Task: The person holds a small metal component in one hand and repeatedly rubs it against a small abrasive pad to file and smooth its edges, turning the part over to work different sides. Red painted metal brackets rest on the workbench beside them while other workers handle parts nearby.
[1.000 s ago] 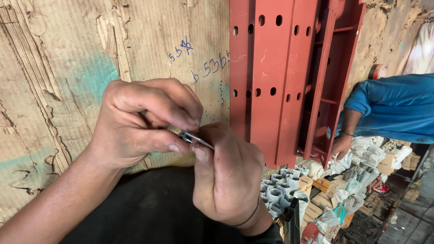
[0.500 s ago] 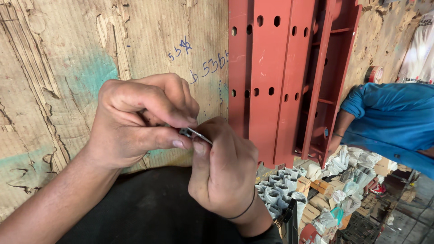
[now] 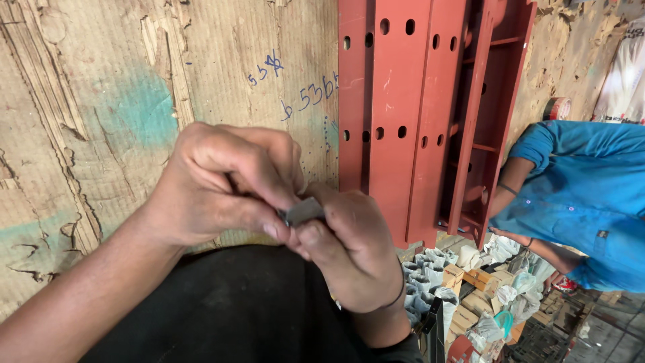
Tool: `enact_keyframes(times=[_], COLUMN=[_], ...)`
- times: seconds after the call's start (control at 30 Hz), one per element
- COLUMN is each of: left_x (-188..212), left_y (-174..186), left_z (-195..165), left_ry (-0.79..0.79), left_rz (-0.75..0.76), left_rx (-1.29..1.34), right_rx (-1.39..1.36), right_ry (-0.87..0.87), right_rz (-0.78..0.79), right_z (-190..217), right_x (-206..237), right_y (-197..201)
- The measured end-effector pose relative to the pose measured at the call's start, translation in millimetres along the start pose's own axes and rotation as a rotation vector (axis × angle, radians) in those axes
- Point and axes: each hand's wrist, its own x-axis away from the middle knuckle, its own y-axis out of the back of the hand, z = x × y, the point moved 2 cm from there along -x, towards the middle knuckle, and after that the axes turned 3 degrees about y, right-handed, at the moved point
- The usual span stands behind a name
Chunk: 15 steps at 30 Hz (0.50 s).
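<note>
part: small flat grey metal piece [image 3: 304, 211], matte
left hand [image 3: 222, 185]: fingers pinched on it
right hand [image 3: 353, 252]: fingertips clamped on same piece
backdrop: torn cardboard [image 3: 101, 101], red perforated steel channel [image 3: 403, 101]

Left hand [image 3: 215, 185] and right hand [image 3: 353, 252] pinching together a small flat grey metal piece [image 3: 304, 211], above a dark black rounded surface [image 3: 228, 309], worn brown cardboard sheet [image 3: 101, 87] behind, red perforated steel frame [image 3: 416, 114] beside it, a person in blue shirt [image 3: 578, 195] at right, near paper-wrapped small parcels [image 3: 470, 282]
</note>
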Motion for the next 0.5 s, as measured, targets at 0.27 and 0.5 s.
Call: enact_keyframes(times=[0.27,0.5], left_x=[2.8,0.8], left_y=[-7.7,-7.3], left_z=[-6.2,-11.8], left_ry=[-0.003,-0.012], left_rz=[0.053,0.041], left_rx=[0.037,0.031], right_rx=[-0.289,0.305], right_ry=[-0.077,0.149], right_rz=[-0.084,-0.246], right_z=[-9.9,9.0], right_x=[15.7,18.0], right_y=[-5.2,-18.8])
